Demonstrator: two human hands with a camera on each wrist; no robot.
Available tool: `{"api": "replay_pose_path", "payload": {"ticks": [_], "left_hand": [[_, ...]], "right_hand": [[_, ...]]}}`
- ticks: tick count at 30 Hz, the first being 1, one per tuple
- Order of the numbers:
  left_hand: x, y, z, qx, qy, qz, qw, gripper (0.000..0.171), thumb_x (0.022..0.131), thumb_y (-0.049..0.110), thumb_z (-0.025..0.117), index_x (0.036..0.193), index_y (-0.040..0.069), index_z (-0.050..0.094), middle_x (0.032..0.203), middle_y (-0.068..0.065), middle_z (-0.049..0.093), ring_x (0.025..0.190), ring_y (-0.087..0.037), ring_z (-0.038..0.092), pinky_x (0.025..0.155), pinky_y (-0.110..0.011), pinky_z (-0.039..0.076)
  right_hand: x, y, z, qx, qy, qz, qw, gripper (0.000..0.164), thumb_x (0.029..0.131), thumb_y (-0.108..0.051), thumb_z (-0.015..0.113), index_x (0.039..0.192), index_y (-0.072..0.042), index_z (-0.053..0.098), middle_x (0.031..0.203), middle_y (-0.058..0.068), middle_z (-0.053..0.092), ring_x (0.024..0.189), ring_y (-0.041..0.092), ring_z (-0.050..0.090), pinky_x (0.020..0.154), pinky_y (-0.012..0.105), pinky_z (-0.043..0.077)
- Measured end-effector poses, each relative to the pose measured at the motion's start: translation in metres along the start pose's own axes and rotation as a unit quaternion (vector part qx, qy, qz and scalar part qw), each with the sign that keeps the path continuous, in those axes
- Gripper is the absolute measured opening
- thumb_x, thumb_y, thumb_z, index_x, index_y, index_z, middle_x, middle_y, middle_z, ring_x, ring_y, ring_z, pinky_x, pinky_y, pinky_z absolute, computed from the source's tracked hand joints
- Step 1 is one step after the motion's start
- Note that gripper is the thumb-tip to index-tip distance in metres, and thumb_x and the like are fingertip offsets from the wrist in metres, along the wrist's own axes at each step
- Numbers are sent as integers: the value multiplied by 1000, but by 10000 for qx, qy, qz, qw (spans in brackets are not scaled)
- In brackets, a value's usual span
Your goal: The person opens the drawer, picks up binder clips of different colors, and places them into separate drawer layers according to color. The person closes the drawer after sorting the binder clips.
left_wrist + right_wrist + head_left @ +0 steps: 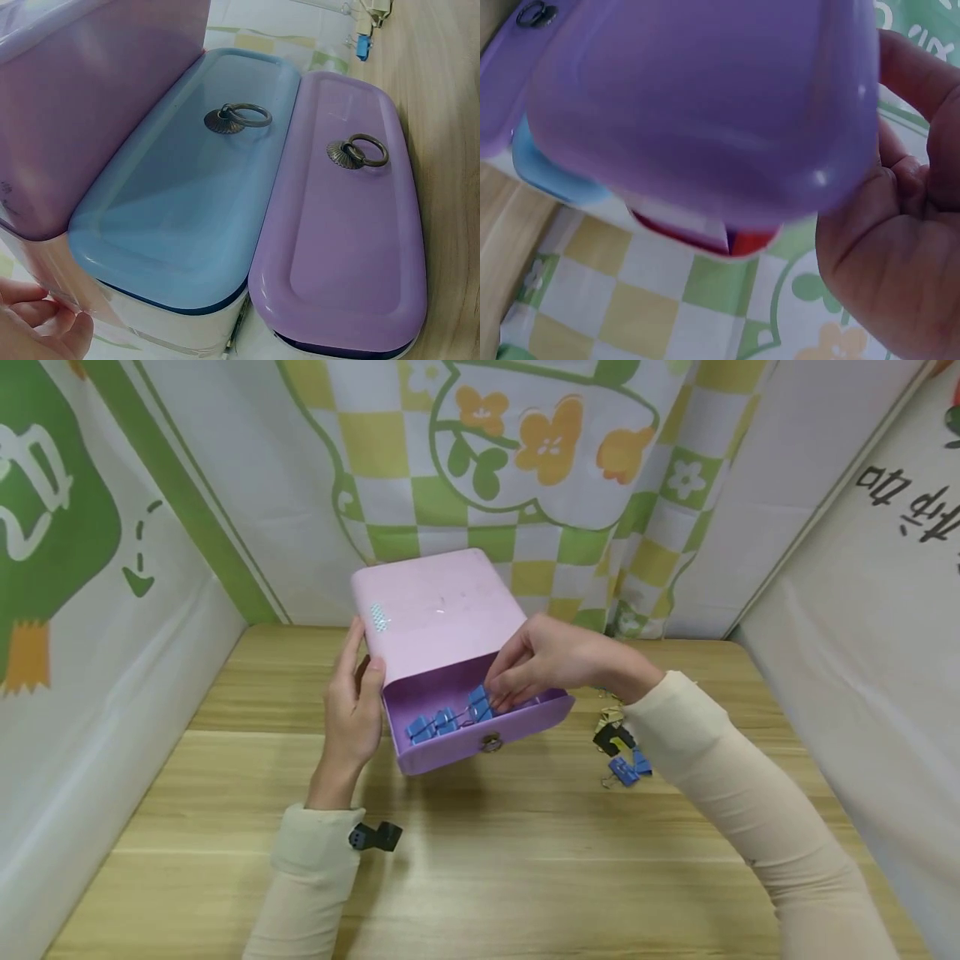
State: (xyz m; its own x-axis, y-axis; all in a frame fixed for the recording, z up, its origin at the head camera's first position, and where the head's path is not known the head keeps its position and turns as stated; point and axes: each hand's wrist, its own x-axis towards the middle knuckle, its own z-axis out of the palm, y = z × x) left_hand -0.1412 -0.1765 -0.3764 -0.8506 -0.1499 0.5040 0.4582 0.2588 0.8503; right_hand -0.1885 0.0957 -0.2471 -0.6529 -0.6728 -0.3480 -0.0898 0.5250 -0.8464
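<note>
A small pink-topped drawer cabinet (442, 602) stands on the table, its purple top drawer (450, 755) pulled out. Blue binder clips (420, 729) lie inside toward the drawer's left end. Reaching in over the drawer front, my right hand (551, 656) pinches a raised blue binder clip (480, 703) between thumb and fingers. The right wrist view shows my right palm (889, 247) beside the purple drawer, with the fingertips hidden. My left hand (352, 714) rests along the cabinet's left side, thumb near the front edge, fingers loosely bent in the left wrist view.
Below the pulled-out drawer are a shut blue drawer (180, 180) and a shut purple drawer (352, 240), each with a ring pull. Loose yellow, black and blue binder clips (622, 770) lie on the wooden table (540, 860) at the right. A patterned curtain (375, 452) hangs behind.
</note>
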Motion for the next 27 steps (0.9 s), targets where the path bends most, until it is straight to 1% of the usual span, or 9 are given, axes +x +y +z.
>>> {"api": "replay_pose_path", "payload": {"ticks": [3, 8, 14, 17, 19, 21, 24, 26, 27], "left_hand": [[0, -1, 1, 0, 2, 3, 10000, 60, 111, 29, 45, 167, 15, 32, 176, -5, 25, 160, -20, 32, 130, -48, 37], [0, -2, 1, -60, -1, 15, 10000, 60, 110, 26, 45, 167, 14, 31, 176, -7, 25, 158, -28, 36, 128, -52, 38], [0, -2, 1, -78, -1, 29, 10000, 60, 110, 26, 45, 167, 14, 30, 176, -5, 25, 159, -25, 33, 129, -51, 37], [0, -2, 0, -80, 2, 39, 10000, 60, 110, 25, 45, 167, 14, 31, 176, -5, 25, 159, -26, 34, 129, -51, 37], [0, -3, 0, -80, 3, 55, 10000, 60, 110, 24, 45, 167, 14, 31, 176, -7, 25, 159, -27, 35, 129, -50, 38], [0, -3, 0, -84, 4, 73, 9999, 60, 110, 24, 45, 167, 14, 31, 176, -7, 25, 159, -27, 35, 128, -51, 38], [1, -3, 0, -69, 14, 97, 9999, 59, 110, 24, 45, 167, 13, 31, 176, -8, 25, 160, -25, 32, 129, -52, 37], [1, -3, 0, -69, 22, 107, 9999, 59, 111, 24, 45, 167, 12, 31, 176, -7, 26, 160, -24, 31, 129, -53, 36], [1, -3, 0, -67, 23, 113, 9999, 59, 111, 24, 45, 167, 12, 31, 176, -8, 26, 161, -23, 30, 130, -54, 35]], "right_hand": [[2, 0, 5, -141, -45, -63, 9999, 20, 99, -6, 71, 114, 5, 79, 102, 16, 82, 94, 23, 81, 88, 37, 67], [5, -1, 10, -413, -23, -137, 9991, 18, 99, -10, 72, 112, 0, 81, 100, 11, 83, 93, 18, 81, 86, 34, 67], [9, 2, 13, -654, 24, -238, 9976, 18, 100, -11, 70, 112, -4, 82, 100, 8, 84, 91, 14, 80, 81, 28, 66], [10, 3, 13, -900, 38, -303, 9955, 17, 100, -15, 71, 110, -9, 84, 98, 4, 84, 86, 11, 77, 75, 23, 61], [11, 4, 14, -1100, 41, -336, 9934, 16, 99, -19, 73, 108, -13, 85, 96, 1, 84, 82, 9, 73, 70, 21, 56], [11, 4, 14, -1238, 27, -385, 9916, 16, 98, -21, 74, 108, -14, 85, 96, 0, 84, 81, 7, 70, 68, 21, 53], [10, 4, 12, -1223, 7, -348, 9919, 17, 98, -22, 74, 109, -14, 85, 98, -1, 84, 83, 8, 72, 70, 21, 54], [8, 2, 9, -1067, 7, -250, 9940, 19, 98, -21, 74, 111, -11, 84, 100, 1, 84, 88, 10, 76, 75, 23, 59], [6, 1, 7, -894, 9, -155, 9959, 20, 98, -20, 74, 113, -9, 83, 101, 3, 84, 91, 12, 78, 78, 25, 62]]}}
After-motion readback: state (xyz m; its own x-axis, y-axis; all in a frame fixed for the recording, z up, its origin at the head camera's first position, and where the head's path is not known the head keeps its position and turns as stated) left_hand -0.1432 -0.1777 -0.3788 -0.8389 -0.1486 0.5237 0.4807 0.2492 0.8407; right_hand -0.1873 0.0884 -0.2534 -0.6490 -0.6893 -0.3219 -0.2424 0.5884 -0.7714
